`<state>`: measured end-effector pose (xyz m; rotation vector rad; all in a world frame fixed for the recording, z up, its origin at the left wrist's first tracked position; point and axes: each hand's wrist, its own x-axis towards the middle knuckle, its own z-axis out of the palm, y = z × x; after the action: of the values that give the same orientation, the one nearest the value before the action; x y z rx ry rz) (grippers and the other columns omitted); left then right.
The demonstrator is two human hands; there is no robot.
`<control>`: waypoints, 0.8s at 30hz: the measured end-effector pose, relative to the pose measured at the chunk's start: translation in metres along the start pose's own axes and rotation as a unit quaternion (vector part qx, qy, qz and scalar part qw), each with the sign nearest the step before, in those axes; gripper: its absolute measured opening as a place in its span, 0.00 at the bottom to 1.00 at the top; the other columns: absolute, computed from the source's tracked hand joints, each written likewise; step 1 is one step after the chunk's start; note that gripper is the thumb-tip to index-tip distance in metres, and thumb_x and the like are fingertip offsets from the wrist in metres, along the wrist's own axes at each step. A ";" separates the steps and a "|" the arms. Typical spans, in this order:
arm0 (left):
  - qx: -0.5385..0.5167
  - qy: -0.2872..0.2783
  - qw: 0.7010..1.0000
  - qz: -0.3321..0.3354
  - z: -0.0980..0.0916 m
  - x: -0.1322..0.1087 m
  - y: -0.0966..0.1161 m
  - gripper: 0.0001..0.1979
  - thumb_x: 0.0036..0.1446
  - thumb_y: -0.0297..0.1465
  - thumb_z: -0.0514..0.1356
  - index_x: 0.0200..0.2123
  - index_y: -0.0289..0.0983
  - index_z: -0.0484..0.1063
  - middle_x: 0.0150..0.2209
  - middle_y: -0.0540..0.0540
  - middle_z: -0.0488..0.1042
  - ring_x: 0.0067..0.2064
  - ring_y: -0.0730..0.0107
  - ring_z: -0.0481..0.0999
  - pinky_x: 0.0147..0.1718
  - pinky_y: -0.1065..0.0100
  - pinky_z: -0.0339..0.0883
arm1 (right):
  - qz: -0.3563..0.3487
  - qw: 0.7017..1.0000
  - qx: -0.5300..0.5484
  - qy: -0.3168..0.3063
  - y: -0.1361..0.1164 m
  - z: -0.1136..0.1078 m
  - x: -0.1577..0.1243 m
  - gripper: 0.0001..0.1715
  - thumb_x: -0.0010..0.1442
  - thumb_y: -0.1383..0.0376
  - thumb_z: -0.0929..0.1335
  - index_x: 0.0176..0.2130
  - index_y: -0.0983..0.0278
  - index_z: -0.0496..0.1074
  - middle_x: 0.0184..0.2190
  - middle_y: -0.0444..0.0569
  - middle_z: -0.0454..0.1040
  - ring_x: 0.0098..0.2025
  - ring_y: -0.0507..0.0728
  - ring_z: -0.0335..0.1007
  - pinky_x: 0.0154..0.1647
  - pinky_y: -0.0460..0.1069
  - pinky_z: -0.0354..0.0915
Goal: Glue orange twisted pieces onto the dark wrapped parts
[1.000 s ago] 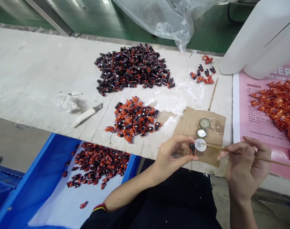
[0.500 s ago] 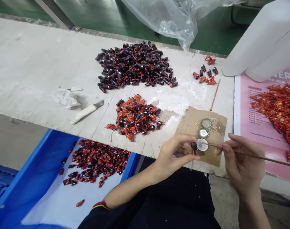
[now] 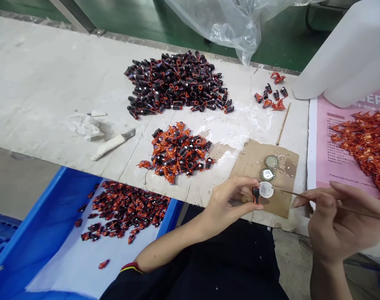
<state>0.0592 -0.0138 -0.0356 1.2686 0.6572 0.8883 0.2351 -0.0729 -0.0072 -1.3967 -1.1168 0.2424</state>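
Observation:
Between thumb and fingertips, my left hand pinches a small black-and-orange plastic part over the front of the table. My right hand is closed around a thin wooden stick, its tip pointing left at the rim of a small white cap. The cap lies just right of the held part, on a piece of brown cardboard. Two bottle caps, one silver and one with pale contents, sit behind it on the cardboard.
Piles of black parts and orange-black parts lie on the table. A knife is at left, another stick behind the cardboard. A blue bin holds more parts; orange pieces cover a pink sheet at right.
My right hand has drawn back to the right, pulling the stick's tip from inside the white cap to its right edge. The left hand keeps its hold almost unmoved.

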 end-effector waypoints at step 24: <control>0.021 -0.014 1.000 0.002 0.000 -0.002 0.000 0.20 0.53 0.32 0.69 0.48 0.34 0.72 0.40 0.42 0.81 0.37 0.68 0.82 0.38 0.70 0.80 | 0.135 0.975 0.177 0.017 0.001 0.024 -0.009 0.04 0.63 0.69 0.67 0.40 0.60 0.69 0.25 0.38 0.72 0.19 0.49 0.68 0.18 0.45 0.63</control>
<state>0.0585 -0.0156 -0.0361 1.3172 0.6542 0.8629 0.2142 -0.0633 -0.0174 -1.2213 -0.8039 0.5827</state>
